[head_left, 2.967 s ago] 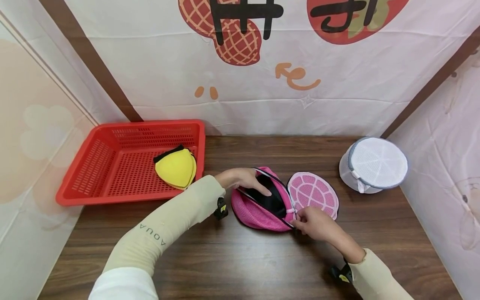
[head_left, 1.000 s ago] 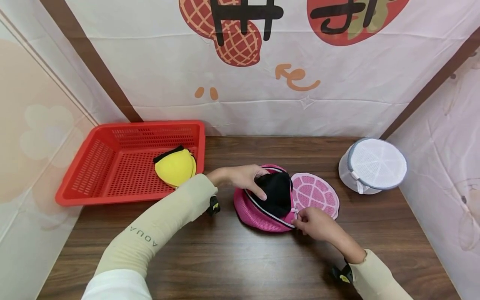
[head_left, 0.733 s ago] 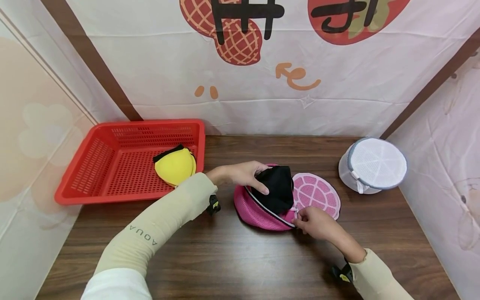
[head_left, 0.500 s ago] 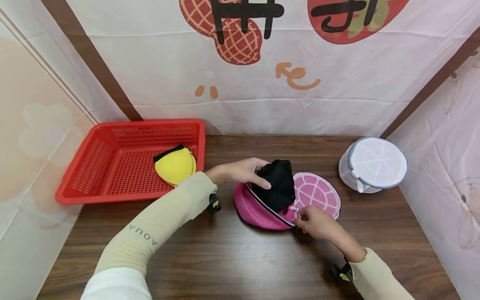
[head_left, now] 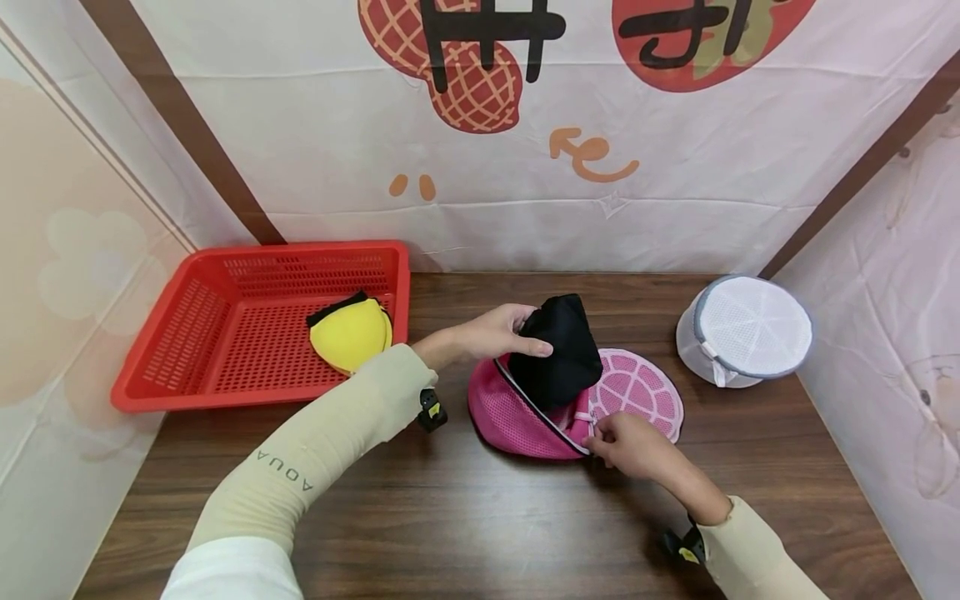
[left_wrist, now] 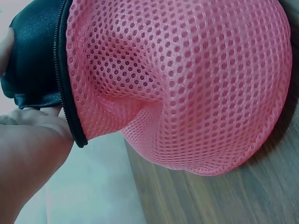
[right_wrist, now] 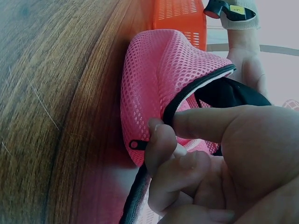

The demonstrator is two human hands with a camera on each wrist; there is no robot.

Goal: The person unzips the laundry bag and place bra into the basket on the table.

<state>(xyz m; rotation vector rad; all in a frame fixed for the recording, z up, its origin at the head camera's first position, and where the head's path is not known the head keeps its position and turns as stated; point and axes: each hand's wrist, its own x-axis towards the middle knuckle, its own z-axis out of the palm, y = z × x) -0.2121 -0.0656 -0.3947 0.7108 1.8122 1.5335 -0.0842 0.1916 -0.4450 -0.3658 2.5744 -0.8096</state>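
My left hand (head_left: 495, 335) grips a folded black bra (head_left: 558, 354), thumb on its near face. Most of the bra stands up out of the unzipped mouth of a pink mesh laundry bag (head_left: 517, 417), its lower end still inside. In the left wrist view the bra (left_wrist: 35, 51) shows beyond the bag's black zipper edge (left_wrist: 63, 70). With thumb and fingers, my right hand (head_left: 630, 446) pinches the bag's rim by the zipper's end. The zipper pull (right_wrist: 137, 144) hangs beside those fingers in the right wrist view. The bag's round lid (head_left: 637, 387) lies folded back on the table.
A red plastic basket (head_left: 127, 375) stands at the left, with a folded yellow bra (head_left: 351, 335) in its right part. At the back right is a white mesh laundry bag (head_left: 753, 329) with grey trim. Printed cloth walls enclose the wooden table (head_left: 480, 533).
My left hand has raised the black bra from inside the pink bag, up and slightly away to the right. My right hand has stayed at the bag's rim.
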